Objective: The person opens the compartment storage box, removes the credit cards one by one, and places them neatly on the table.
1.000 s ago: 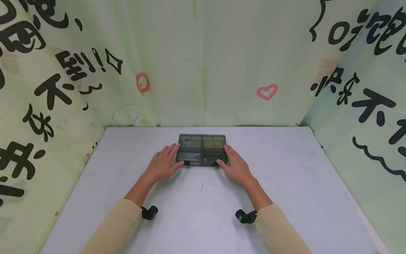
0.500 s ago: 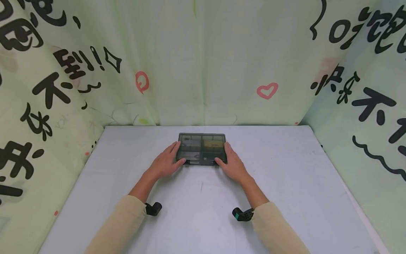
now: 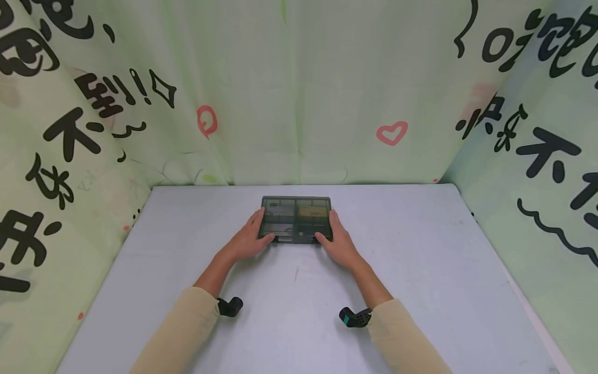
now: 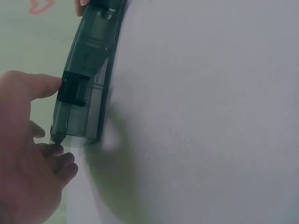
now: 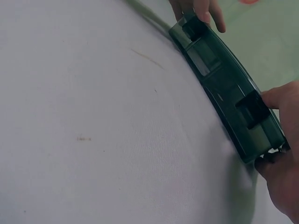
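A dark translucent plastic compartment box (image 3: 296, 228) lies closed near the back middle of the table. My left hand (image 3: 246, 241) grips its left end, fingers along the side and thumb at the front edge. In the left wrist view that thumb touches the top of a black latch (image 4: 74, 88). My right hand (image 3: 342, 246) mirrors this at the right end, its thumb on the other latch (image 5: 252, 109) in the right wrist view. Through the lid, a yellowish piece (image 3: 314, 211) shows in the back right compartment, with paler pieces on the left.
The white table (image 3: 299, 311) ends at a printed curtain (image 3: 299, 93) behind the box, and more curtain hangs along both sides. Black wrist cameras (image 3: 231, 306) sit at both cuffs.
Both hands have closed in slightly on the box ends, the thumbs shifting inward along the front edge. Both forearms have come a little nearer each other. The box stays in place.
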`<state>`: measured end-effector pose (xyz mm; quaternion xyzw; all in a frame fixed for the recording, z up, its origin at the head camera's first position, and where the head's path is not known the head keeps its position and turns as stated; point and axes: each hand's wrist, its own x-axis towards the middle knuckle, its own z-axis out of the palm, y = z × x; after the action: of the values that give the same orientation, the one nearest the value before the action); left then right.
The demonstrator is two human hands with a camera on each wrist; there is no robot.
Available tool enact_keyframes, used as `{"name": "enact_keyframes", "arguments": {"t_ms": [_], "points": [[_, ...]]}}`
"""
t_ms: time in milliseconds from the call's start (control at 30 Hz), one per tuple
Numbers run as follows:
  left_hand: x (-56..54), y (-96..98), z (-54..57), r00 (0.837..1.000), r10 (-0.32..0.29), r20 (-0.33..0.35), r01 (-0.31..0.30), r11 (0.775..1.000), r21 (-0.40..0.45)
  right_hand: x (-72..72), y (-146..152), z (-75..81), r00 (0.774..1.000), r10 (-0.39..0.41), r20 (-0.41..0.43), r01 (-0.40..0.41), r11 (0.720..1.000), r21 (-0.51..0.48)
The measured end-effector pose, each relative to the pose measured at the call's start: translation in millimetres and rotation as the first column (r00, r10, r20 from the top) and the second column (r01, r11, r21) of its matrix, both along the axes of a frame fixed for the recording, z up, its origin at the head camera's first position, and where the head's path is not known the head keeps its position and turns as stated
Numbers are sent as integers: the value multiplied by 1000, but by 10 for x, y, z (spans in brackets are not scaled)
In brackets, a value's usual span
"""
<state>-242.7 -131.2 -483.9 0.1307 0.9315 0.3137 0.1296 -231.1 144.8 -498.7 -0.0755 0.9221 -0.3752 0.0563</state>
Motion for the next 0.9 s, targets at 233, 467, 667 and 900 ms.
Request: {"name": "enact_keyframes", "arguments": {"t_ms": [233, 467, 667, 900], "points": [[-30, 37, -64, 998, 16, 63, -25, 990, 138, 19, -18, -9, 1000, -21, 18, 23, 996, -89], [-47, 82, -112, 983, 93, 158, -132, 957, 259, 15, -45, -19, 997, -30, 65, 39, 989, -145], [-43, 91, -103, 974, 107, 200, -164, 942, 294, -24, -92, -64, 991, -47, 128, 81, 958, -273], [-40, 89, -80, 973, 96, 211, -155, 947, 283, -35, -151, -74, 971, -99, 216, 182, 895, -408]]}}
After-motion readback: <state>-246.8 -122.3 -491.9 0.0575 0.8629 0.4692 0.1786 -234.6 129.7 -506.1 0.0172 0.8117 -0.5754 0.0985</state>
